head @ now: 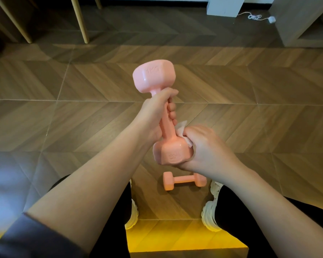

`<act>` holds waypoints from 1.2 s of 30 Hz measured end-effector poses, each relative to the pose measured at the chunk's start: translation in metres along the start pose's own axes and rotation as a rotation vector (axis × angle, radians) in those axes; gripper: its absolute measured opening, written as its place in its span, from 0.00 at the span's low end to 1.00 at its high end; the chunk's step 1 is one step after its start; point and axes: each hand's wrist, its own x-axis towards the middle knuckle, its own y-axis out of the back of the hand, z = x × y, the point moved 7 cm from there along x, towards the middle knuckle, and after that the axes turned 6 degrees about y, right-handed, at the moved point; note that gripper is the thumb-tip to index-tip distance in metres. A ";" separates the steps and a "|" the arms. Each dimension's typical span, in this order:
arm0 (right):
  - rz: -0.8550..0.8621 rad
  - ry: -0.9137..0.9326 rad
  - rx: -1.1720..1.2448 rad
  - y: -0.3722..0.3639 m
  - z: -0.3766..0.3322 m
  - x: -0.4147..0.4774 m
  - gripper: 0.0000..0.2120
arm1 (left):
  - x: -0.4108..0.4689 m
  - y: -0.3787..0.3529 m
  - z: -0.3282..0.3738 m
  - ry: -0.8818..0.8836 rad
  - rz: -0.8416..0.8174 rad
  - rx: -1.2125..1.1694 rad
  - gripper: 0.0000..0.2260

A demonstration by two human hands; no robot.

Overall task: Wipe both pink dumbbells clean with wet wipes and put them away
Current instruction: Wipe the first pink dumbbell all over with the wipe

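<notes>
Pink and glossy, the held dumbbell (167, 125) stands nearly upright in the air in front of the person, its upper head tipped slightly away and to the left. The left hand (153, 112) grips the handle just below that upper head, fingers curled tightly round the bar with their tips showing on the right side. The right hand (207, 148) is wrapped round the lower head from the right, fingers curled and pressed together, holding a crumpled white wet wipe (181, 127) against the head where it meets the handle; a corner of the wipe sticks up above the thumb. The second dumbbell (184, 180) lies on its side on the wooden herringbone floor (82, 112), below the hands and between the person's pale shoes (132, 215). Light wooden chair legs (80, 19) stand at the far left, and a white cable (255, 16) lies on the floor at the far right.
</notes>
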 end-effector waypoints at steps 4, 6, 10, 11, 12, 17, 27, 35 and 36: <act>0.157 0.025 -0.009 0.015 -0.006 -0.003 0.29 | -0.001 0.003 0.008 -0.011 0.006 -0.065 0.13; 0.020 -0.024 0.099 0.006 -0.002 -0.001 0.25 | 0.000 0.004 0.006 -0.005 0.003 -0.077 0.13; -0.087 0.002 0.079 -0.003 0.006 0.001 0.19 | 0.001 0.003 -0.001 -0.016 0.015 -0.062 0.11; -0.016 0.039 -0.002 0.002 0.006 0.001 0.19 | 0.002 0.003 0.000 -0.026 0.029 -0.048 0.10; 0.058 0.064 -0.087 0.009 0.006 0.000 0.19 | 0.001 0.005 0.000 -0.030 0.040 -0.031 0.09; 0.110 0.080 -0.126 0.015 0.004 -0.005 0.25 | 0.005 0.009 -0.003 0.016 0.067 -0.005 0.09; 0.230 0.118 -0.086 0.016 -0.007 -0.005 0.26 | 0.005 0.010 0.001 0.000 0.057 -0.030 0.12; -0.039 0.018 -0.019 -0.004 0.002 -0.003 0.22 | 0.004 0.005 -0.005 0.006 0.028 0.022 0.11; 0.009 0.020 -0.059 0.000 0.001 -0.003 0.24 | 0.003 0.006 -0.003 -0.010 0.039 0.023 0.10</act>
